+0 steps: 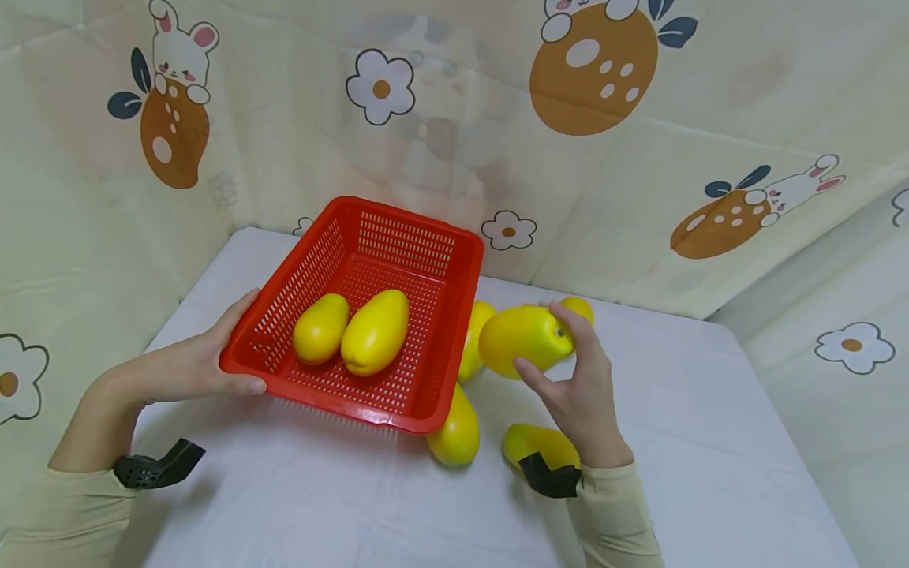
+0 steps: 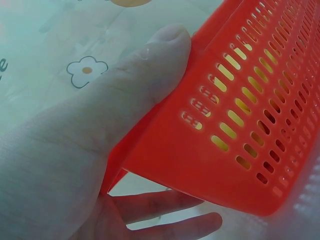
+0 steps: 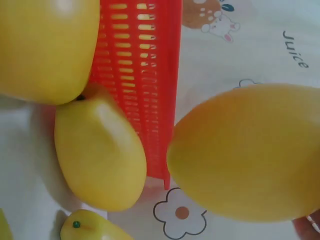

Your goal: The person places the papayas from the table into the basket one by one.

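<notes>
My left hand grips the rim of a red plastic basket at its near left corner. The thumb lies along the rim in the left wrist view, with fingers under the edge. The basket sits tilted, and two yellow papayas lie inside it. To the right of the basket, my right hand holds another yellow papaya between thumb and fingers, above the table. In the right wrist view this held papaya appears beside the basket's wall, with only a bit of the hand showing.
Several more papayas lie on the white-covered table: one papaya against the basket's near right corner, one papaya by my right wrist, others behind the held one. A patterned curtain hangs behind the table.
</notes>
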The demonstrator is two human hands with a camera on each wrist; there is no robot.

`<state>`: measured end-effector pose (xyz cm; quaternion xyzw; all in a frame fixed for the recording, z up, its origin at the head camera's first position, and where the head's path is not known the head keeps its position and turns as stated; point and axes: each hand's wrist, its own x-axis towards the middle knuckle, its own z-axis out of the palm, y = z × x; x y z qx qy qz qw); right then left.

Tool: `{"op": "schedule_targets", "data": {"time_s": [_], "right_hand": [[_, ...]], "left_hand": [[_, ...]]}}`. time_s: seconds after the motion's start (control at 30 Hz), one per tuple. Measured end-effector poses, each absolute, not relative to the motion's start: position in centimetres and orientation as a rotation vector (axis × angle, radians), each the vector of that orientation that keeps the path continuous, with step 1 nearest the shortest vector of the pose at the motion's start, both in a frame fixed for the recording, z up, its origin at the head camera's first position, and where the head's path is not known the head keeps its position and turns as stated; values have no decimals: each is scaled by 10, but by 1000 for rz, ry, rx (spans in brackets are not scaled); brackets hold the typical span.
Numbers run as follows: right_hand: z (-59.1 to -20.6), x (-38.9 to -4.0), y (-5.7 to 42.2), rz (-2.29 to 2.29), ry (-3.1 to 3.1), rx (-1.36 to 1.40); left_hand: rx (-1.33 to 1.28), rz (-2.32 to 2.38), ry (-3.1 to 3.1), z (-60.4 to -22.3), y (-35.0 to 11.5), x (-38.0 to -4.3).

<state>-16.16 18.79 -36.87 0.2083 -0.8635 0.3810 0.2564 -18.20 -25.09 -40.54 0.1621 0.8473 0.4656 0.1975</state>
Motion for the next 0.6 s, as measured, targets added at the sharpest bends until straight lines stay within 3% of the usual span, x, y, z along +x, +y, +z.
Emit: {"op": "schedule_targets", "data": {"time_s": [0.6], "right_hand": [[-356,-151,165,1370,-2020,770]], "left_hand": [[456,1307,2368,-404,-251,-182]]}}
